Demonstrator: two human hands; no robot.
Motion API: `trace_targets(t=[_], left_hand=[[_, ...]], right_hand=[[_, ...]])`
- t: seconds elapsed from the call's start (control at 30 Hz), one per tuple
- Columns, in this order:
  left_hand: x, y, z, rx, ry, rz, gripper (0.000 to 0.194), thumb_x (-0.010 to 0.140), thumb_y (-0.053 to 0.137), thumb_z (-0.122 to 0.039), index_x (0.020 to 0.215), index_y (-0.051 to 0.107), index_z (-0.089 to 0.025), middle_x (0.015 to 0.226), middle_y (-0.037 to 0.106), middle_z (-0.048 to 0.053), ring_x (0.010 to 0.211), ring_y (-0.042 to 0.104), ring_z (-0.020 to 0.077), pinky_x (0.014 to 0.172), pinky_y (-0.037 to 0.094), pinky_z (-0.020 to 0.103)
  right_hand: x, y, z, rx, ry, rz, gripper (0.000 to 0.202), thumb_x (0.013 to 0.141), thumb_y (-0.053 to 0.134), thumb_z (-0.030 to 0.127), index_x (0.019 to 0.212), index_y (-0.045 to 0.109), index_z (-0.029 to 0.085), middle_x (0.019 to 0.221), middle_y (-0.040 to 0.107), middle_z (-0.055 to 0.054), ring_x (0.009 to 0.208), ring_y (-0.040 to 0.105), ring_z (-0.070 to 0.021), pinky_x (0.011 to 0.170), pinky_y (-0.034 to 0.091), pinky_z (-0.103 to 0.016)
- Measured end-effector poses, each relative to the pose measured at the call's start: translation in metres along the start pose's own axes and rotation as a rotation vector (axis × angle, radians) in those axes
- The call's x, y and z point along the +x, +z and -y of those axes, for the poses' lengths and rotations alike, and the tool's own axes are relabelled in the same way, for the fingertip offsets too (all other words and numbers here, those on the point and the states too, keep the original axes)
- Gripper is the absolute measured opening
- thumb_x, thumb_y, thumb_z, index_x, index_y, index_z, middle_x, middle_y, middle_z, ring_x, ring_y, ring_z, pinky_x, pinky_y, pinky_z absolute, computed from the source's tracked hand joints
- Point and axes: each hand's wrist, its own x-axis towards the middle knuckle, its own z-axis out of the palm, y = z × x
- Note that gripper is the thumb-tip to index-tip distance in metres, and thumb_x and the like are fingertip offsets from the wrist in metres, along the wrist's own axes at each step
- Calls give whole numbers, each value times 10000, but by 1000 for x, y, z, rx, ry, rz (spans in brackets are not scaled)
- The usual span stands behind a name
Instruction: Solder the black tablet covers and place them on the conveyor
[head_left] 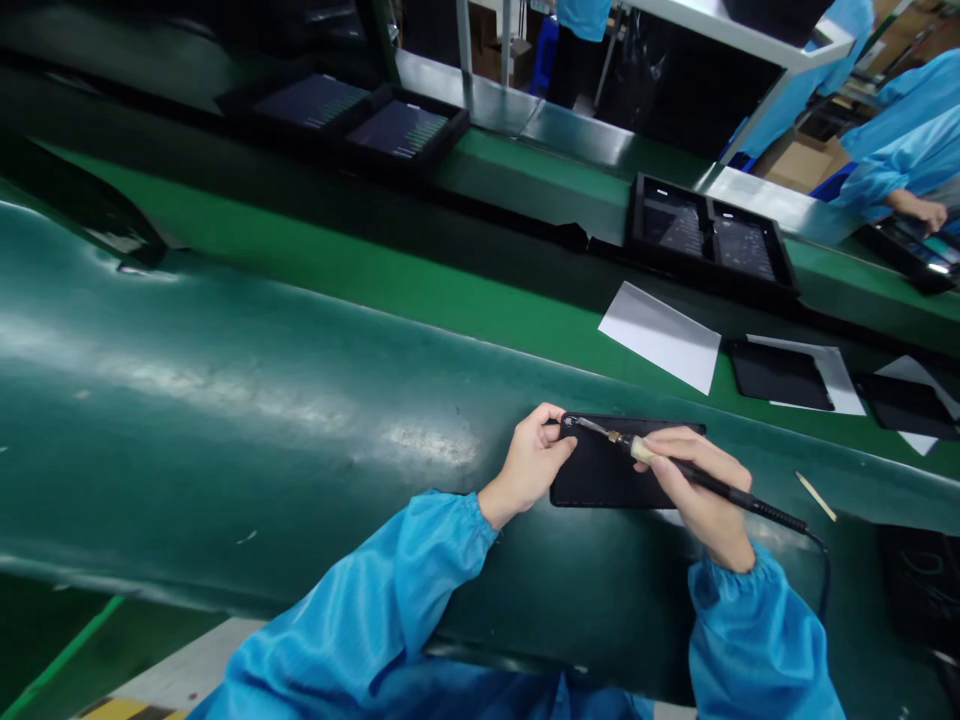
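A black rectangular tablet back cover (622, 478) lies on the green bench mat in front of me. My left hand (534, 455) grips its upper left corner between thumb and fingers. In my right hand (701, 485) is a soldering iron (642, 450), held like a pen by its pale grip. Its metal tip points left and meets the cover near the small round opening at that corner, close to my left fingertips; whether it touches I cannot tell. A black cord trails from the handle down past my right sleeve.
A thin pale stick (815, 496) lies right of my right hand. Beyond the bench edge, a white sheet (664, 335) and dark covers (781, 375) rest on the green line. Black trays (712, 235) hold screens. A co-worker's hand (919, 210) is at far right.
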Motion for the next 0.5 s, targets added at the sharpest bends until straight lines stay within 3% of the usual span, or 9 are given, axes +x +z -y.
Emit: trace_targets(t=[0.5], left_hand=[[0,0,-2,-2,-8,16,318,702,747,-218,890,493,-183,697,699,-14,563,624,97,563,491,202]], right_hand=[[15,-7,1,-11,58,108,87,908,677,224,937,758,208,904,709,-59,718,681,-175,642,579,-307]])
